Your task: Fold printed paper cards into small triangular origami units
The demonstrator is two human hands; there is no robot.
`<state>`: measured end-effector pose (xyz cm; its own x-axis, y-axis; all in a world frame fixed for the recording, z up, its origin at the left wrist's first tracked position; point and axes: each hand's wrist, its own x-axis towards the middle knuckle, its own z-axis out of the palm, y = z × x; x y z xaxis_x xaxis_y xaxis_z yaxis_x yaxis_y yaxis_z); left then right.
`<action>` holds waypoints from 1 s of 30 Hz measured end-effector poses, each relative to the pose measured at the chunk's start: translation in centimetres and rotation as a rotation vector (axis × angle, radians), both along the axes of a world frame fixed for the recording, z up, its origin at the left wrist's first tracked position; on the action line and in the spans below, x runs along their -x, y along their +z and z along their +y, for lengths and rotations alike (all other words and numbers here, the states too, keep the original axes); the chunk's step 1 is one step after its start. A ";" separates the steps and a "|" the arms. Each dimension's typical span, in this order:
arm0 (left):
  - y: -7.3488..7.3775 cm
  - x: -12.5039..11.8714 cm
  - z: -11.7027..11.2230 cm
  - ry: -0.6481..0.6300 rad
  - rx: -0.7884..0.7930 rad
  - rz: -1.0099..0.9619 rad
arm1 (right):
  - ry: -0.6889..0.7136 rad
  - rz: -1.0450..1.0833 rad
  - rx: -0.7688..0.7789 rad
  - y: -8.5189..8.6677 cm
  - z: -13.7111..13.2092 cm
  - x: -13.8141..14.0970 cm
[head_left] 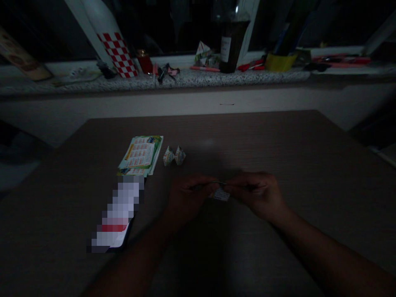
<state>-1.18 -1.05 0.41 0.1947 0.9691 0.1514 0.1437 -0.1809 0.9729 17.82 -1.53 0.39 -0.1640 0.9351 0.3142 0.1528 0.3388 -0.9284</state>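
Note:
Between my hands is a small piece of folded printed paper [221, 194], pale with lines of text. My left hand [190, 196] pinches its left side between thumb and fingers. On the other side my right hand [258, 192] grips it the same way, the two sets of fingertips close together. Much of the paper is hidden by the fingers, and the light is dim. Beyond my left hand stand two small folded paper shapes [174, 156], side by side. Left of them lies a stack of printed calendar cards [139, 152].
A lit phone [119, 216], its screen blurred out, lies on the dark wooden table [278, 140] left of my left forearm. Behind, a granite windowsill [185, 78] carries a red-checked bottle [119, 53], a dark labelled bottle [232, 45], a yellow container [281, 62] and pens.

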 end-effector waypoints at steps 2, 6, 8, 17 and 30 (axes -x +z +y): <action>0.0 0.1 0.2 -0.017 0.083 -0.004 | -0.007 0.000 0.051 -0.3 0.1 0.0; 0.3 0.2 0.4 -0.073 0.085 0.098 | -0.100 0.031 0.093 -0.8 0.4 0.0; 0.4 0.1 0.4 -0.106 0.071 0.149 | -0.140 0.061 0.097 -0.9 0.6 0.0; 0.1 -0.2 0.5 -0.015 0.368 -0.129 | -0.029 0.220 0.146 -1.4 0.6 0.1; 0.4 0.7 0.7 -0.197 0.044 -0.050 | 0.294 0.585 0.823 -1.1 1.3 -0.5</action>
